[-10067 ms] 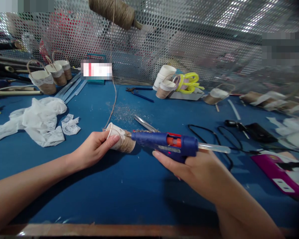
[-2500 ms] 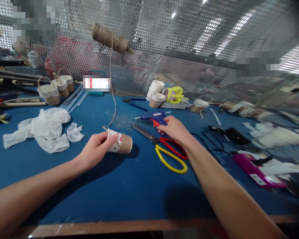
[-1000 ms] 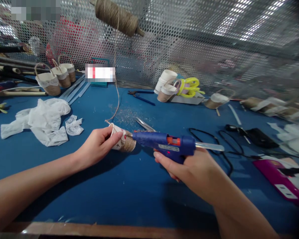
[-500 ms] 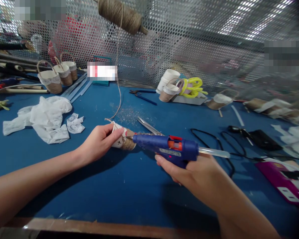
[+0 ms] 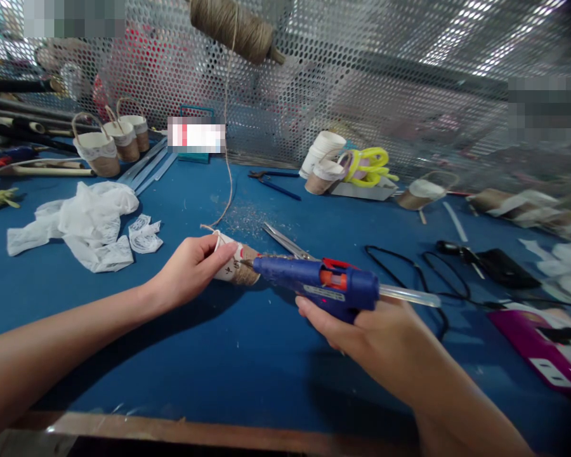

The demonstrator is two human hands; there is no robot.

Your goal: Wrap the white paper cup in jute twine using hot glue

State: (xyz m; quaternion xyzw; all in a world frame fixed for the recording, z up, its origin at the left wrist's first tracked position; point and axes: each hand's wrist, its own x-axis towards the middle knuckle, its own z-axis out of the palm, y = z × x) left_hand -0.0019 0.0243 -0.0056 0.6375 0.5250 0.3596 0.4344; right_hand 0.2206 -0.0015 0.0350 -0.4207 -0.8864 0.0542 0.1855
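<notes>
Over blue tabletop (image 5: 247, 381) | left hand (image 5: 183, 273) pinches tilted white paper cup (image 5: 225, 269), part-wrapped in brown twine (image 5: 249, 273) | right hand (image 5: 366, 333) grips blue plastic glue gun (image 5: 290, 273), nozzle (image 5: 249, 262) by twine | best: steady cup, thin bead

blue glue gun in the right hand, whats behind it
Just behind the blue plastic glue gun, slim silver metal blades show on the blue tabletop. Whatever they join to can't be seen, as the gun covers it.
</notes>
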